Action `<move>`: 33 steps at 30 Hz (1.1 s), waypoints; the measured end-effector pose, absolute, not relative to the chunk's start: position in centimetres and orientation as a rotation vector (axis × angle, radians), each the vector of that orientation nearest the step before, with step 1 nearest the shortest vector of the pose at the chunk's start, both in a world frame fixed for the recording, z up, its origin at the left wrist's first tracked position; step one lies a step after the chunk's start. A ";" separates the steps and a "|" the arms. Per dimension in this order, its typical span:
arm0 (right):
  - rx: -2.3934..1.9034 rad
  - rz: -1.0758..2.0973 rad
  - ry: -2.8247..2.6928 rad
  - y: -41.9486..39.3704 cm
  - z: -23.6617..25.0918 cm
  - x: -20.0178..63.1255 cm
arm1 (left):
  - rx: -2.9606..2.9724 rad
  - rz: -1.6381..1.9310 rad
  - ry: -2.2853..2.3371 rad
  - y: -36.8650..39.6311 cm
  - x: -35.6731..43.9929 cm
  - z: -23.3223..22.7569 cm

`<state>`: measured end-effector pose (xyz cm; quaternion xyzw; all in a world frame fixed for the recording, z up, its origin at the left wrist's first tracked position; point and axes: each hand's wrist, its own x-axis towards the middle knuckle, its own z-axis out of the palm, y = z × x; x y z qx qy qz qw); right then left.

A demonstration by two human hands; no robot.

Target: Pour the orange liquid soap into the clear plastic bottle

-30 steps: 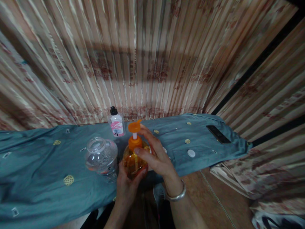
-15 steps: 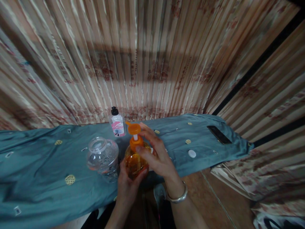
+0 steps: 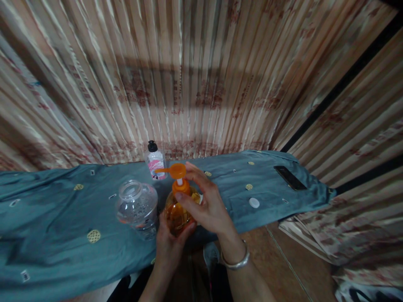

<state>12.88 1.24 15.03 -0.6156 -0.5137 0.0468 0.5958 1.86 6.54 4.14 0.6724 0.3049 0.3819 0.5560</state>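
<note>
The amber pump bottle (image 3: pixel 175 212) is at the front edge of the teal cloth (image 3: pixel 63 218) — left hand (image 3: pixel 170 237) wrapped round its base, right hand (image 3: pixel 211 207) clasping the orange collar (image 3: pixel 181 186). The pump head (image 3: pixel 178 170) is already on; its tightness can't be told.

Bracelet (image 3: pixel 236 265): a shiny, rounded silver band, worn around my right wrist.
Right hand (image 3: pixel 208 205): bare, just beyond the bracelet.
Left hand (image 3: pixel 171 237): also bare, well to the left of the bracelet.
Forearms (image 3: pixel 244 279): uncovered on both my arms, the right one bare on either side of the bracelet.
Shoe (image 3: pixel 211 253): pale grey, just left of the bracelet.
Trousers (image 3: pixel 219 282): black, below and left of the bracelet, their cut too dark to tell.
</note>
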 end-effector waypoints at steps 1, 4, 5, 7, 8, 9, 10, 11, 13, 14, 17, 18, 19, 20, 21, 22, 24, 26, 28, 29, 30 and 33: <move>-1.412 0.116 -1.226 1.2 15.0 12.9 | 1.593 0.901 0.723 6.5 1.8 4.2; -1.429 0.086 -1.225 1.2 14.9 12.9 | 1.601 0.920 0.743 6.5 1.8 4.1; -1.454 0.064 -1.202 1.3 14.8 12.8 | 1.603 0.927 0.750 6.6 1.8 4.1; -1.508 0.023 -1.156 1.5 14.6 12.7 | 1.606 0.919 0.757 6.6 1.8 4.0; -1.525 0.011 -1.142 1.5 14.5 12.6 | 1.605 0.917 0.756 6.6 1.8 4.0; -1.533 0.006 -1.139 1.6 14.5 12.6 | 1.603 0.919 0.752 6.6 1.8 4.0; -1.533 0.005 -1.143 1.6 14.5 12.5 | 1.600 0.927 0.742 6.6 1.8 4.0; -1.525 0.004 -1.152 1.6 14.6 12.5 | 1.599 0.936 0.727 6.6 1.8 4.1; -1.492 0.007 -1.164 1.4 14.9 12.5 | 1.604 0.956 0.698 6.6 1.8 4.2; -1.470 0.010 -1.163 1.2 15.1 12.4 | 1.612 0.962 0.690 6.6 1.9 4.2; -1.403 0.011 -1.127 0.9 16.1 12.4 | 1.627 0.974 0.710 6.6 2.0 4.1; -1.386 0.000 -1.101 0.9 16.5 12.4 | 1.622 0.970 0.723 6.6 2.0 3.9; -1.366 -0.012 -1.076 0.8 16.9 12.5 | 1.610 0.962 0.731 6.6 2.0 3.7; -1.341 -0.022 -1.054 0.8 17.3 12.6 | 1.596 0.952 0.732 6.6 2.0 3.5; -1.315 -0.027 -1.036 0.7 17.8 12.7 | 1.584 0.941 0.725 6.6 2.0 3.3; -1.292 -0.028 -1.025 0.6 18.4 12.9 | 1.578 0.939 0.712 6.6 2.0 3.0; -1.253 -0.031 -1.008 0.3 19.8 13.3 | 1.575 0.933 0.691 6.7 2.0 2.7; -1.231 -0.050 -1.026 -0.4 21.6 14.0 | 1.559 0.915 0.689 6.8 2.0 2.5; -1.191 -0.096 -1.029 -1.2 23.6 14.9 | 1.526 0.882 0.713 6.9 1.9 2.4; -1.164 -0.137 -1.013 -1.8 24.6 15.6 | 1.509 0.863 0.725 7.0 1.9 2.3; -1.125 -0.186 -0.998 -2.3 25.6 16.2 | 1.500 0.850 0.734 7.0 1.9 2.3; -1.025 -0.272 -0.927 -4.3 27.8 18.5 | 1.516 0.878 0.733 7.1 1.9 2.1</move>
